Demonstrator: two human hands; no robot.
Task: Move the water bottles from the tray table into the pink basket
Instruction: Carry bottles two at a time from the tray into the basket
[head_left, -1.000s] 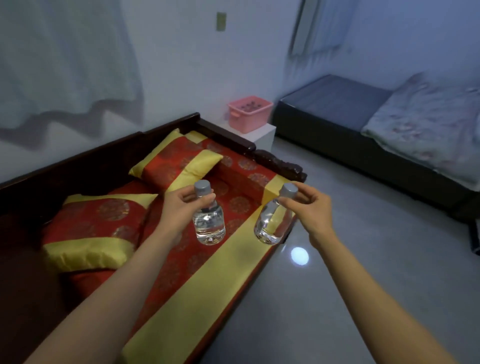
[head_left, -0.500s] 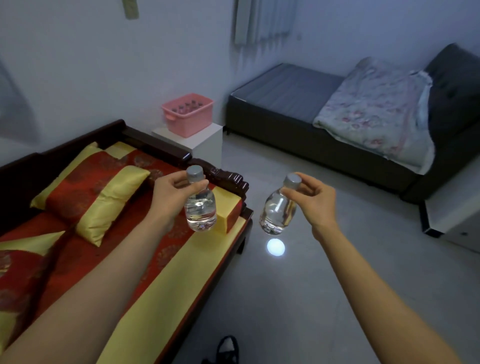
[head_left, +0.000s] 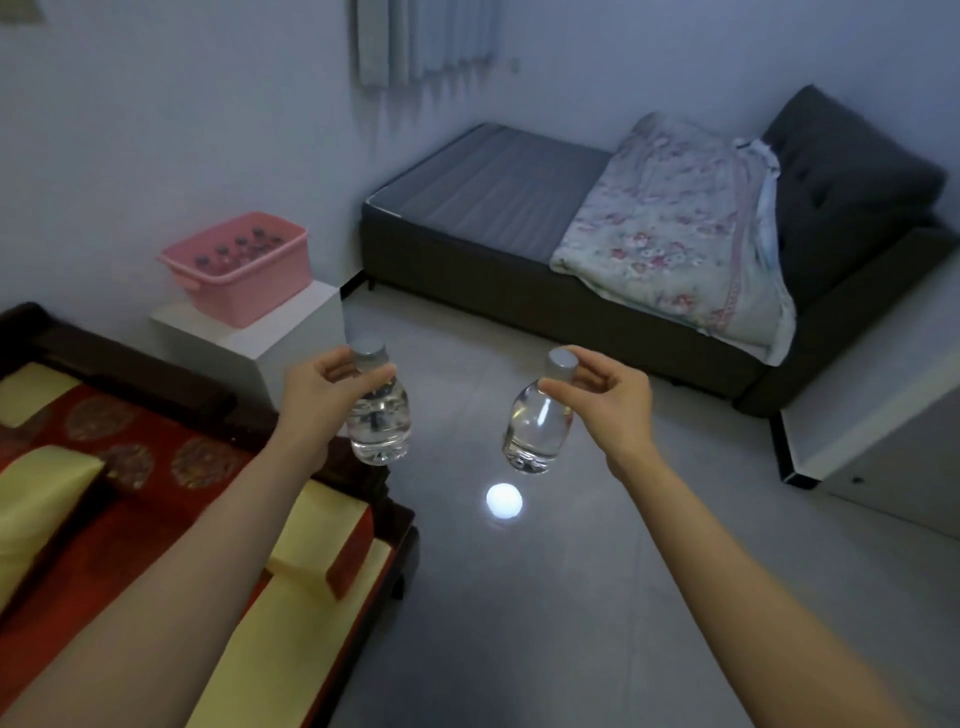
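My left hand (head_left: 319, 397) grips a small clear water bottle (head_left: 378, 423) by its neck, just under the grey cap, and holds it upright in the air. My right hand (head_left: 605, 402) pinches a second water bottle (head_left: 532, 434) at its grey cap; this one hangs slightly tilted. The pink basket (head_left: 244, 280) stands ahead to the left on a white cube table (head_left: 280, 338) against the wall. Several bottle caps show inside it. Both bottles are well short of the basket, over the floor.
A dark wooden bench with red and yellow cushions (head_left: 156, 519) fills the lower left. A grey sofa bed (head_left: 519, 218) with a floral blanket (head_left: 670, 234) lies ahead to the right. White furniture (head_left: 883, 431) sits at the right edge. Grey tiled floor (head_left: 519, 597) lies between them.
The view has swung right and forward; the bench has slid left and the pink basket now looks nearer. Both hands still carry their bottles in the same grips.
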